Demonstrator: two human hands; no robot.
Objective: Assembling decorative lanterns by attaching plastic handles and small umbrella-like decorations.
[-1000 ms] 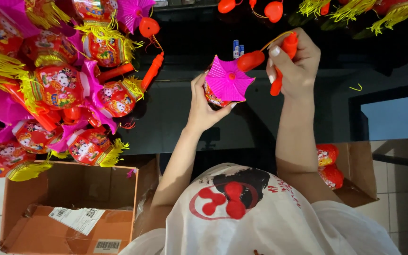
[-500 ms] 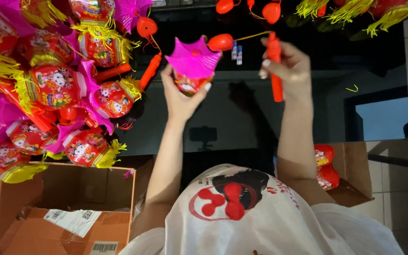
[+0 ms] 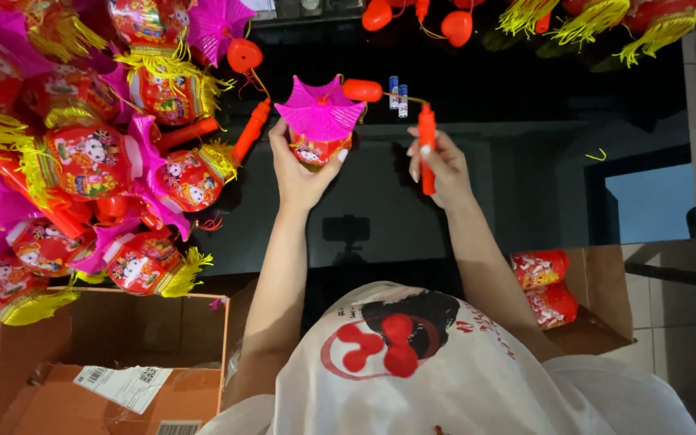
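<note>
Lantern [image 3: 316, 129] with a pink pleated top sits at twelve o'clock above the table [image 3: 493, 193], cupped in the left hand [image 3: 300, 173]. At three o'clock from it, the right hand [image 3: 438, 165] grips a red stick [image 3: 427, 149] (a thin wire joins stick and lantern). Finished lanterns [image 3: 82, 161] crowd nine o'clock.

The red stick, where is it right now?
In the head view the red stick stands upright in the right hand, right of the pink-topped lantern that the left hand holds, near two small batteries.
</note>
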